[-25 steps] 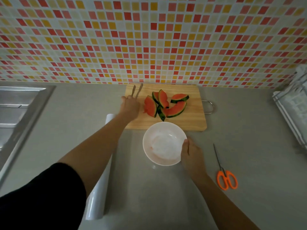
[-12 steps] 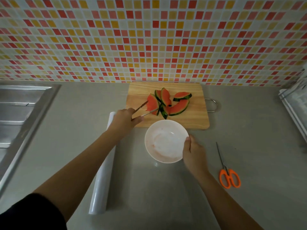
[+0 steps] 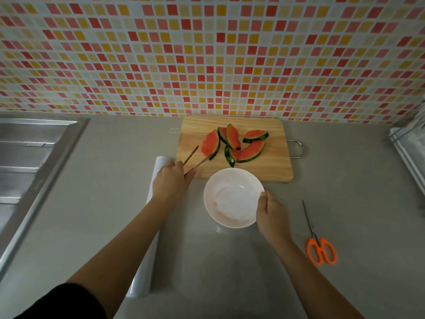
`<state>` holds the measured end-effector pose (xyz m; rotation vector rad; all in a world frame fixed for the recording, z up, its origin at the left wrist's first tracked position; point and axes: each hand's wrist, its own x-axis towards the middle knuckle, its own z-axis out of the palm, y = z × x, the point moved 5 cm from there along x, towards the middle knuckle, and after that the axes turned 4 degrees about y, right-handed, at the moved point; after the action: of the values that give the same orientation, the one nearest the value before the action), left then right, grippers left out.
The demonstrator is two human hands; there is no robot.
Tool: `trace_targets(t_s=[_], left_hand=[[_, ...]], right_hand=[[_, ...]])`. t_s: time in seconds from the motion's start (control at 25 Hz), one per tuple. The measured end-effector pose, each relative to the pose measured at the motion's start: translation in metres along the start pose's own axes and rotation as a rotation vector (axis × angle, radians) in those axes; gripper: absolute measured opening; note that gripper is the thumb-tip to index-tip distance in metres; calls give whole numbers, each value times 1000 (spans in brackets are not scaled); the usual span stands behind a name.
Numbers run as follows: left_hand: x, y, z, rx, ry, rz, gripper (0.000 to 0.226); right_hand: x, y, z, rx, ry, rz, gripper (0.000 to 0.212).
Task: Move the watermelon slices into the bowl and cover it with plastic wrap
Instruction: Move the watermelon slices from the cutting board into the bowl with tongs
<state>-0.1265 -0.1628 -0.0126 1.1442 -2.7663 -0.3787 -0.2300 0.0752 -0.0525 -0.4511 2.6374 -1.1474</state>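
Mosaic-tiled wall (image 3: 207, 54) above grey countertop (image 3: 345, 203)

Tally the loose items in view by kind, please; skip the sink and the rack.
watermelon slices: 6 (they overlap, so the count is approximate)
bowl: 1
cutting board: 1
tongs: 1
plastic wrap roll: 1
scissors: 1
Total: 11

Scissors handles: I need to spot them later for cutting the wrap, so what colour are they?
Orange; the scissors handles show best in the head view.

White bowl (image 3: 233, 196); red-green watermelon slices (image 3: 232, 146); orange-handled scissors (image 3: 321, 250).
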Motion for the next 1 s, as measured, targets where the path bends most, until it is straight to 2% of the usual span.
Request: trace_targets(t_s=[0.16,0.56,0.8,1.0], left_hand=[[6,13,13,-44,-57,-58,45],[16,28,23,-111,-6,-112,34],[21,10,19,-382,-28,-216,39],[4,2,-1,-575,-61,-219,40]], right_hand=[[0,1,0,-10,12,-2,31],[1,4,3,-29,29,13,27],[0,4,3,-16,8,18,32],[0,2,3,40,-15,19,30]])
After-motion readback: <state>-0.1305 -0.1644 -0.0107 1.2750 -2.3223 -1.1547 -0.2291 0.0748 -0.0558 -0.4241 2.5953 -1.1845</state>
